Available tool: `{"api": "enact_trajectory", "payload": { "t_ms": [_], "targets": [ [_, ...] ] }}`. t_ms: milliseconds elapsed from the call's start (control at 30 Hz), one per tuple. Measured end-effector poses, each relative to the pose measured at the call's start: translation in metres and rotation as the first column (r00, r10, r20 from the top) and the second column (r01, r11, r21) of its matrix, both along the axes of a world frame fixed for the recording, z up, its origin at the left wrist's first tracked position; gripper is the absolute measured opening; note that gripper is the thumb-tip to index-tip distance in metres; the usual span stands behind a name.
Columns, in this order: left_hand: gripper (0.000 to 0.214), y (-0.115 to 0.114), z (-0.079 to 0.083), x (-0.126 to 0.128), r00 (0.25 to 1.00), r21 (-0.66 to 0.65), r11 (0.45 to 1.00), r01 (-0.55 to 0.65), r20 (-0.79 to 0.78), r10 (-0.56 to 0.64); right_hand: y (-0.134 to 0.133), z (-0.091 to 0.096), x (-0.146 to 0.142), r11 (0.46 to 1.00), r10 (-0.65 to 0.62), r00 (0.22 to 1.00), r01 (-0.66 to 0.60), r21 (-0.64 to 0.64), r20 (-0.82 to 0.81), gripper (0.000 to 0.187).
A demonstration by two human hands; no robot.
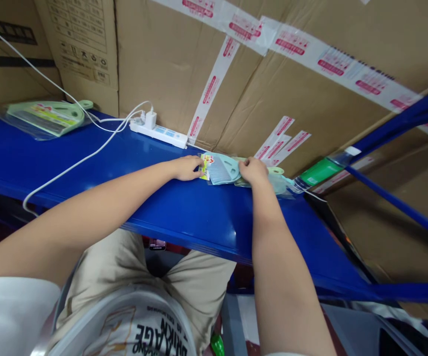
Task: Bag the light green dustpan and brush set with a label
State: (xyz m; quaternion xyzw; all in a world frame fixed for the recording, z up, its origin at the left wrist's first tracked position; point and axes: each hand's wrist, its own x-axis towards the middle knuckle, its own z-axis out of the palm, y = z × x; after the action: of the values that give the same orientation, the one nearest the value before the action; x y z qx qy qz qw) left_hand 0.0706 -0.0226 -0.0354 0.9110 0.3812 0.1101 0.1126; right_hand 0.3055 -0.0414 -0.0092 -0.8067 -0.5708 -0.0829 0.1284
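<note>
A light blue hand brush (223, 169) with a yellow label lies near the back of the blue shelf. It seems to be in clear plastic. My left hand (188, 168) has its fingers curled on the label end. At the other end, my right hand (254, 170) is closed around the narrow handle part, which it mostly hides. Beneath and to the right of my right hand are more wrapped pieces (279, 184) in pale blue and green, partly covered by the hand and wrist.
A pale green dustpan set (50, 116) in clear plastic lies at the left. A white power strip (160, 134) with a plug and loose white cable (83, 159) sits behind my left arm. A green-labelled bottle (323, 170) leans at the right. Large taped cardboard boxes (169, 64) wall the back.
</note>
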Motion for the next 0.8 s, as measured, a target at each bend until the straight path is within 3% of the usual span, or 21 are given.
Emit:
{"api": "enact_trajectory", "payload": {
  "t_ms": [267, 400, 667, 800],
  "targets": [
    [0.038, 0.009, 0.004, -0.01, 0.998, 0.037, 0.997, -0.064, 0.025, 0.063, 0.0, 0.001, -0.003, 0.997, 0.041, 0.998, -0.037, 0.064, -0.057, 0.015],
    [0.039, 0.014, 0.008, -0.02, 0.989, 0.033, 0.989, -0.142, 0.03, 0.141, 0.0, 0.0, -0.008, 0.996, 0.085, 0.995, -0.084, 0.023, -0.056, 0.015],
    [0.045, 0.013, 0.012, -0.022, 0.958, -0.051, 0.962, -0.268, 0.086, 0.272, -0.006, -0.001, -0.035, 0.962, 0.211, 0.977, -0.206, -0.178, 0.01, 0.049],
    [0.048, 0.009, 0.012, -0.018, 0.95, -0.077, 0.952, -0.296, 0.081, 0.302, -0.009, 0.0, -0.041, 0.952, 0.225, 0.974, -0.218, -0.217, 0.011, 0.056]
  ]
}}
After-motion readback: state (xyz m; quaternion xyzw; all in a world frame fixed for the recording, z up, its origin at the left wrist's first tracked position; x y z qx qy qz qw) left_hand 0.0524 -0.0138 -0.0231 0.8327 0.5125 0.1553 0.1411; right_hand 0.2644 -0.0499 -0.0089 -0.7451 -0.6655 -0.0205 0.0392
